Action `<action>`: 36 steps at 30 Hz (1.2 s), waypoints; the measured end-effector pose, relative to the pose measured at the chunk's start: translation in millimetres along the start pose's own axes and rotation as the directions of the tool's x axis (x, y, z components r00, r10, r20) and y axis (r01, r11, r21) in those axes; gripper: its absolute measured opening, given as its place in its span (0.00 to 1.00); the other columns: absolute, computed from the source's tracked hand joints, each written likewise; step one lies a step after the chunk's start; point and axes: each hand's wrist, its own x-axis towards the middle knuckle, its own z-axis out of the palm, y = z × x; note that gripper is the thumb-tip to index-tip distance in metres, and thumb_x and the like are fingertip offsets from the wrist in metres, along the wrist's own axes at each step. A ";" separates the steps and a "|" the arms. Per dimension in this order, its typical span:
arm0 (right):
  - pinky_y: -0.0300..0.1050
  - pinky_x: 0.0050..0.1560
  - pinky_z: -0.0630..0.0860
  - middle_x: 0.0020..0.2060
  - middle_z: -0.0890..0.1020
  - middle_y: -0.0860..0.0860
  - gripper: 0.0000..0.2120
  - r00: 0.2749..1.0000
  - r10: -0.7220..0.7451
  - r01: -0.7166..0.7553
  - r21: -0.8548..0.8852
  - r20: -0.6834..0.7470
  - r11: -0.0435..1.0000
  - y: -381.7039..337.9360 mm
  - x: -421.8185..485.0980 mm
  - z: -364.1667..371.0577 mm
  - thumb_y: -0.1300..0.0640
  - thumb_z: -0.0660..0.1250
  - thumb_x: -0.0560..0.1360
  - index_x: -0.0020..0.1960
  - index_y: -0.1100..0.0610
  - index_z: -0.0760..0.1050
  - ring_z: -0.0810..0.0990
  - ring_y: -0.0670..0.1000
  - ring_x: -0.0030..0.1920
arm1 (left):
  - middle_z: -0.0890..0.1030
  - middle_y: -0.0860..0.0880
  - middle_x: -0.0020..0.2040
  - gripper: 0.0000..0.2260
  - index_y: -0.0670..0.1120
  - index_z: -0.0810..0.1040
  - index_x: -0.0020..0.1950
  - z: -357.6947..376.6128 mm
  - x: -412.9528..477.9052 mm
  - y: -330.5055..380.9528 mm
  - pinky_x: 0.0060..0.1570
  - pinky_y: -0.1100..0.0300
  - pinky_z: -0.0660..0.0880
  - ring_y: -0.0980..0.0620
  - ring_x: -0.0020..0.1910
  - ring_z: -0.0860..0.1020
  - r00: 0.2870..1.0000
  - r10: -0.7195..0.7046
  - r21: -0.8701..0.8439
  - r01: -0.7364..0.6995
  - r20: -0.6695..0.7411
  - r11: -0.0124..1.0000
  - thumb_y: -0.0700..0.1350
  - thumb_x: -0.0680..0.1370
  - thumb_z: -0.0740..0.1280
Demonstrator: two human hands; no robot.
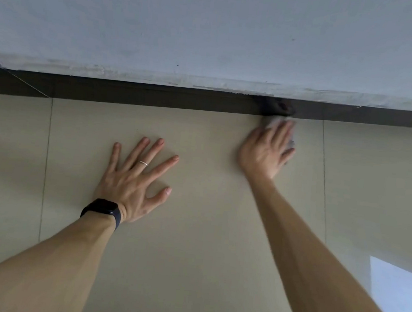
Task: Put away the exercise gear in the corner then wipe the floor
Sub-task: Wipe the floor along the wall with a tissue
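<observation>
Grey cloth (pixel 270 122) lies pressed under the flat right hand (pixel 266 149), touching the skirting (pixel 155 97); the spread left hand (pixel 133 183) braces on the floor (pixel 203 244).

Dim soft light, right hand (pixel 266 152) motion-blurred

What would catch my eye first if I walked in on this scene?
The left hand lies flat on the beige tiled floor, left of centre, fingers spread, with a ring and a black watch. Further right, the blurred right hand presses a grey cloth onto the floor against the dark skirting strip below the grey wall.
</observation>
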 end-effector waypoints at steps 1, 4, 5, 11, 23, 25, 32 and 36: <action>0.61 0.76 0.43 0.80 0.52 0.54 0.28 0.972 -0.225 0.227 -0.022 0.069 0.974 0.3 -22.8 1.9 0.48 0.47 0.83 0.80 0.55 0.53 0.47 0.52 0.80 | 0.44 0.54 0.82 0.32 0.65 0.48 0.79 -0.2 0.6 0.5 0.74 0.33 0.47 0.49 0.80 0.47 1.000 0.001 0.000 -0.001 0.005 1.000 0.68 0.76 0.50; 0.58 0.78 0.44 0.80 0.52 0.49 0.26 0.575 -0.744 0.789 0.011 0.340 0.615 22.2 -48.9 -7.4 0.46 0.45 0.84 0.81 0.49 0.52 0.47 0.48 0.80 | 0.44 0.54 0.82 0.32 0.65 0.47 0.79 1.2 0.6 -1.4 0.74 0.33 0.47 0.49 0.80 0.47 1.000 -0.002 0.008 0.002 0.003 1.000 0.68 0.76 0.50; 0.58 0.78 0.47 0.80 0.53 0.48 0.26 0.524 -0.780 0.828 0.010 0.343 0.561 32.6 -36.1 -12.4 0.45 0.45 0.84 0.81 0.48 0.53 0.49 0.48 0.80 | 0.44 0.54 0.82 0.32 0.65 0.47 0.79 1.9 -0.3 -1.9 0.74 0.33 0.47 0.49 0.80 0.47 1.000 -0.002 0.008 0.002 0.005 1.000 0.68 0.76 0.50; 0.60 0.78 0.42 0.81 0.46 0.49 0.26 0.991 -0.072 0.066 0.057 0.109 0.996 53.4 -15.1 -15.4 0.45 0.47 0.84 0.80 0.43 0.49 0.41 0.48 0.80 | 0.43 0.54 0.82 0.32 0.65 0.47 0.79 2.8 -0.7 -3.9 0.74 0.34 0.45 0.49 0.80 0.45 1.000 0.007 0.007 -0.007 0.017 1.000 0.68 0.76 0.49; 0.61 0.77 0.49 0.81 0.46 0.47 0.25 0.909 -0.316 0.339 -0.044 0.270 0.940 100.8 -111.1 -30.8 0.43 0.46 0.84 0.80 0.39 0.45 0.42 0.48 0.80 | 0.40 0.56 0.81 0.31 0.66 0.46 0.79 -3.5 -1.3 -0.4 0.74 0.34 0.42 0.50 0.80 0.42 0.995 -0.008 -0.033 0.012 0.104 0.999 0.67 0.77 0.50; 0.63 0.77 0.45 0.81 0.43 0.49 0.26 0.975 0.015 -0.017 0.008 0.223 1.000 103.5 -137.7 -28.7 0.43 0.44 0.84 0.80 0.40 0.42 0.38 0.48 0.79 | 0.42 0.55 0.81 0.31 0.66 0.47 0.79 -3.9 -2.4 -0.5 0.74 0.34 0.43 0.49 0.80 0.43 0.995 -0.014 -0.041 0.018 0.098 0.999 0.66 0.77 0.51; 0.59 0.77 0.51 0.81 0.50 0.49 0.27 0.589 -0.667 0.738 0.032 0.455 0.674 114.5 -320.9 -10.5 0.45 0.54 0.83 0.80 0.41 0.50 0.47 0.49 0.80 | 0.45 0.53 0.82 0.31 0.65 0.49 0.79 -6.5 -8.0 -0.1 0.74 0.32 0.44 0.49 0.80 0.43 0.997 0.018 -0.076 -0.013 0.074 0.997 0.67 0.77 0.51; 0.57 0.77 0.53 0.80 0.51 0.47 0.25 0.765 -0.529 0.581 -0.038 0.367 0.813 133.3 -240.1 -17.7 0.42 0.49 0.84 0.80 0.41 0.50 0.48 0.48 0.80 | 0.45 0.52 0.82 0.31 0.65 0.48 0.79 -4.9 -6.0 -0.7 0.74 0.33 0.43 0.48 0.80 0.44 0.999 0.013 -0.071 -0.009 0.050 0.997 0.67 0.77 0.51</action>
